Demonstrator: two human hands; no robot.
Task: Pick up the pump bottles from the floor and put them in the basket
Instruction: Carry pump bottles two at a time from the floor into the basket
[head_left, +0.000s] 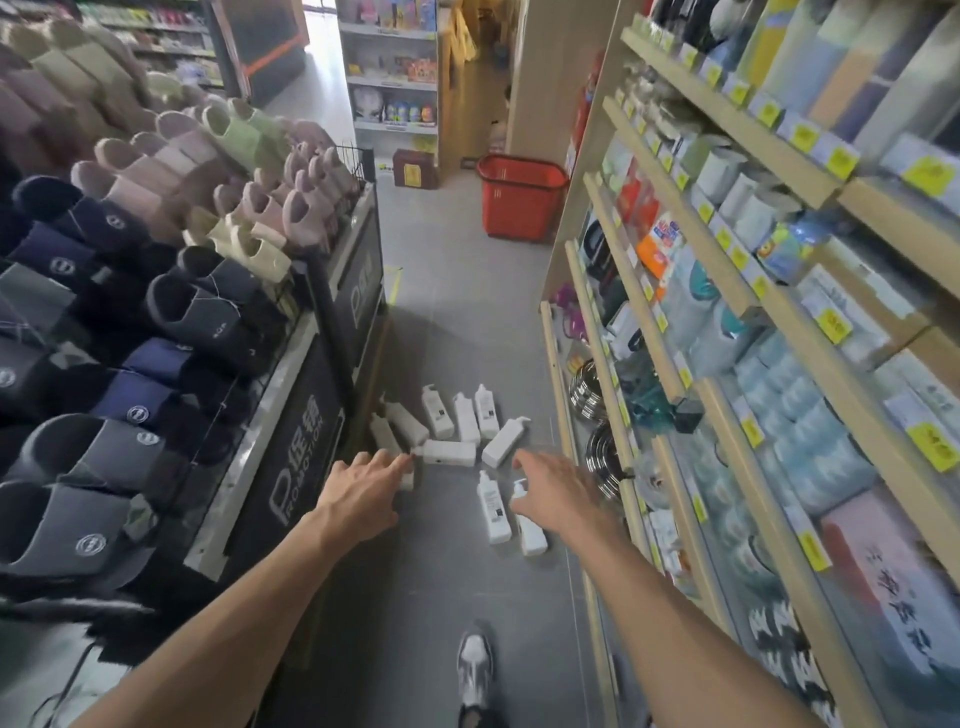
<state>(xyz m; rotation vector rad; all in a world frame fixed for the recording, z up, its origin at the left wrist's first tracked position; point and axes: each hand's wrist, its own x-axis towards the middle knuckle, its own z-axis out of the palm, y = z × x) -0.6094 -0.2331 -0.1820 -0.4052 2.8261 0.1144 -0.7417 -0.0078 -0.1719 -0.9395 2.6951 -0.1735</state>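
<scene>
On the grey floor (457, 322) of the shop aisle, the white pump bottles (449, 452) are lying scattered on their sides, between the slipper rack (306, 426) and the wooden shelves (727, 109). You are stretching your left hand (363, 488) and right hand (556, 493) out over them, each grip apart with fingers spread, holding nothing. Whether your left fingertips are touching the nearest bottle, I cannot tell. The red basket (519, 200) is standing well apart from the bottles, farther down the aisle beside the shelves.
</scene>
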